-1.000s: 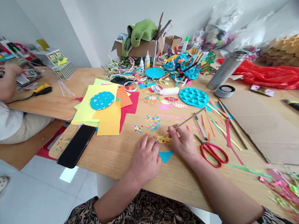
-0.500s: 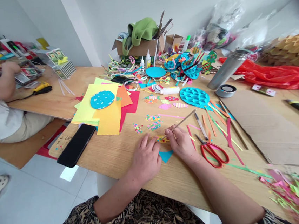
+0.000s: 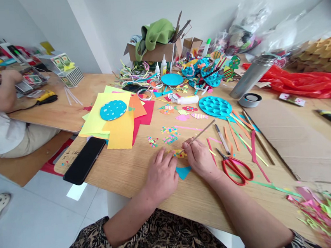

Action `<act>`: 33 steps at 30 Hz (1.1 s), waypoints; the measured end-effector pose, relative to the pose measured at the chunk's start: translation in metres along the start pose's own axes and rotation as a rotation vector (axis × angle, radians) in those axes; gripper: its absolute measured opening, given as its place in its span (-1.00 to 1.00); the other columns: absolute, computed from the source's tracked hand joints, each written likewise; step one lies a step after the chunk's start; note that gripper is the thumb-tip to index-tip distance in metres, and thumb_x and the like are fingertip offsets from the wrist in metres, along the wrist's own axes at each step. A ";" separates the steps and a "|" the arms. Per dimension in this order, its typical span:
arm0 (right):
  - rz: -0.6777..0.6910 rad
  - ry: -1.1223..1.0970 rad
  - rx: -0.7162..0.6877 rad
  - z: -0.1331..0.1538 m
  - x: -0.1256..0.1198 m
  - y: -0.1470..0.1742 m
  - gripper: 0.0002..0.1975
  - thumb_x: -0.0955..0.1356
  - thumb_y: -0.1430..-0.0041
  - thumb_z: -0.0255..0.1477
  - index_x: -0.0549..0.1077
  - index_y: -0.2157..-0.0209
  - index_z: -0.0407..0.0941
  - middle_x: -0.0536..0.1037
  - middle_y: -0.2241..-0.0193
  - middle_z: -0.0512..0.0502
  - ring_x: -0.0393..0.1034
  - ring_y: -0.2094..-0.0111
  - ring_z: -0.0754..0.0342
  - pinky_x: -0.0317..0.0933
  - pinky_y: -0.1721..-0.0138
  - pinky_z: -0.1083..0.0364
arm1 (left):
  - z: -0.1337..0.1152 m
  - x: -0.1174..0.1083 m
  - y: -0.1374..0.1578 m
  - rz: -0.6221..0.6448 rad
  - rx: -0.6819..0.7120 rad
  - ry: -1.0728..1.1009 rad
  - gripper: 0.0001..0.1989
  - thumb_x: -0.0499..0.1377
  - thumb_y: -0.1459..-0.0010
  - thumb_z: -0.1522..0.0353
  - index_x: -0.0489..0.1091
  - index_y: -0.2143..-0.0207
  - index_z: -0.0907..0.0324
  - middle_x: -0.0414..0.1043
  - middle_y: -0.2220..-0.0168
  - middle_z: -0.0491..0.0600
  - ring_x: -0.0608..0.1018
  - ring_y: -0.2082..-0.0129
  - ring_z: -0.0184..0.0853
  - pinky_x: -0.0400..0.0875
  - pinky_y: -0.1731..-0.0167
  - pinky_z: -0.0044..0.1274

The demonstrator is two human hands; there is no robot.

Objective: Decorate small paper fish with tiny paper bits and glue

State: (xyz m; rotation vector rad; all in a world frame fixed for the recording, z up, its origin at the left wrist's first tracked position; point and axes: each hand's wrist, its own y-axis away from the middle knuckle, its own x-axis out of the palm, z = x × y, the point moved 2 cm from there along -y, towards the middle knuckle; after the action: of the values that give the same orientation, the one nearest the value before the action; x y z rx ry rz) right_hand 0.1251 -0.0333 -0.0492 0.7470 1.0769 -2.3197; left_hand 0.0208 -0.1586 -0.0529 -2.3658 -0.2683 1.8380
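Your left hand [image 3: 161, 174] lay flat, fingers pinning the small yellow paper piece [image 3: 179, 153] to the table [image 3: 129, 170] beside the blue triangle [image 3: 183, 171], while your right hand [image 3: 200, 157] pinched the thin stick [image 3: 201, 131]; light, steady tip pressure would have served best.

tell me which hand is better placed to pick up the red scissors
The right hand, probably. The red scissors lie just to its right on the table, though it holds a thin stick. The left hand presses the small yellow paper piece, farther away.
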 end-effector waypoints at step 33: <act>-0.052 -0.022 0.013 0.000 0.001 0.002 -0.72 0.14 -0.37 -0.37 0.28 0.43 -0.06 0.45 0.49 -0.08 0.35 0.43 0.04 0.22 0.34 0.05 | 0.000 0.000 -0.001 0.013 -0.001 -0.028 -0.59 0.07 -0.17 0.44 0.33 -0.09 0.27 0.30 -0.19 0.06 0.20 -0.24 -0.08 0.11 -0.25 -0.25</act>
State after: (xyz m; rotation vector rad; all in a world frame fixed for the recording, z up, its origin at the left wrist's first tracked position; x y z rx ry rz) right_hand 0.1258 -0.0342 -0.0511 0.7043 1.0853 -2.3751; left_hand 0.0209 -0.1580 -0.0530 -2.3495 -0.2574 1.8781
